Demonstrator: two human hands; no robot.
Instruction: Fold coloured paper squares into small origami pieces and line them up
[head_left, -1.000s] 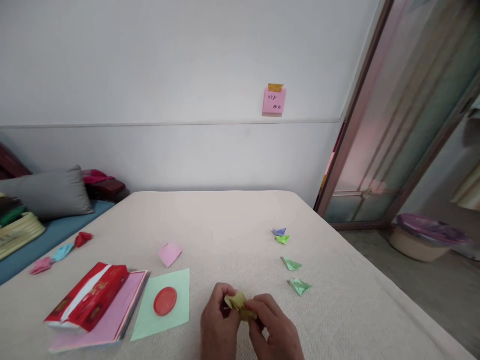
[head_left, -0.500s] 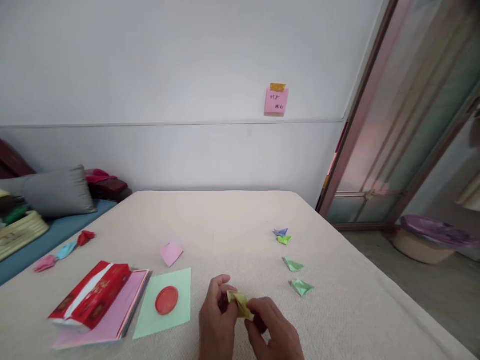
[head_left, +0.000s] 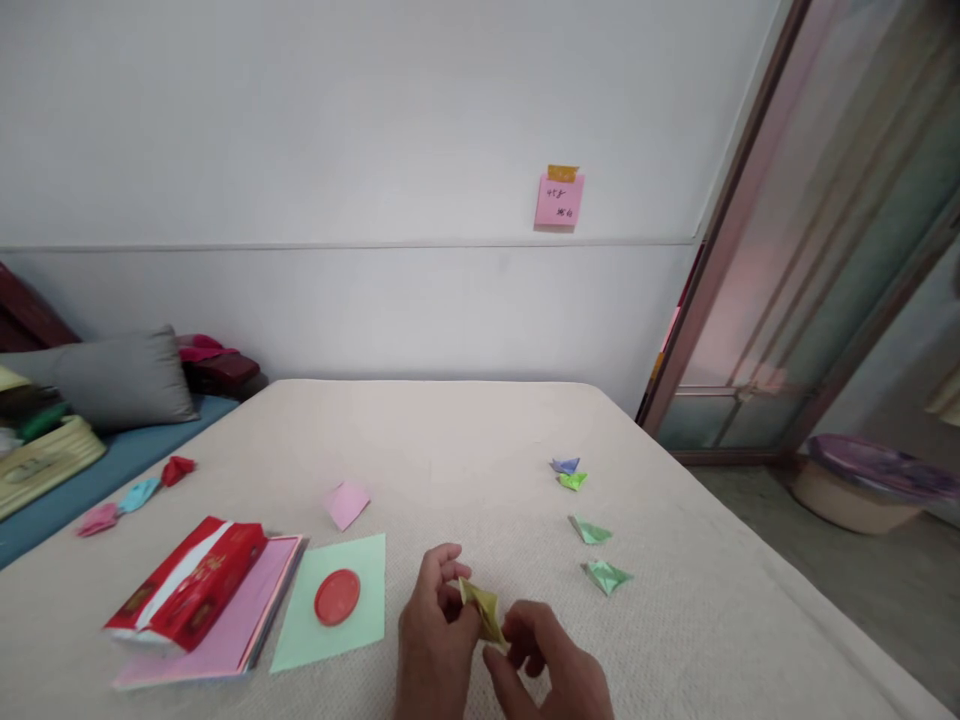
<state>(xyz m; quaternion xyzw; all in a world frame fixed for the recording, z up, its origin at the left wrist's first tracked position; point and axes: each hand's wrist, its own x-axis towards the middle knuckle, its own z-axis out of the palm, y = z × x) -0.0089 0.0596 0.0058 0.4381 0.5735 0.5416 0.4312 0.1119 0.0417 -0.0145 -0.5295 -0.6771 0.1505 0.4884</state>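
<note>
A small yellow folded paper (head_left: 486,610), creased into a pointed shape with a raised flap, is held just above the tablecloth at the front. My left hand (head_left: 439,630) pinches its left side between thumb and fingers. At the paper's lower right tip, the thumb and forefinger of my right hand (head_left: 551,660) close around the point. To the right lie several folded paper pieces: two pale green ones (head_left: 607,576), a bright green one (head_left: 572,481) and a blue-violet one (head_left: 565,465).
Left of my hands, a red round lid (head_left: 337,597) rests on a light green sheet (head_left: 292,650). Beside it, a red tissue pack (head_left: 191,585) lies on stacked coloured paper (head_left: 255,610). A pink folded paper (head_left: 348,504) lies farther back. Red, blue and pink folded pieces (head_left: 140,494) line the left edge.
The yellow paper has turned slightly and shows more of its folds. My right hand's fingers have shifted a little at its tip. The whole view has moved slightly.
</note>
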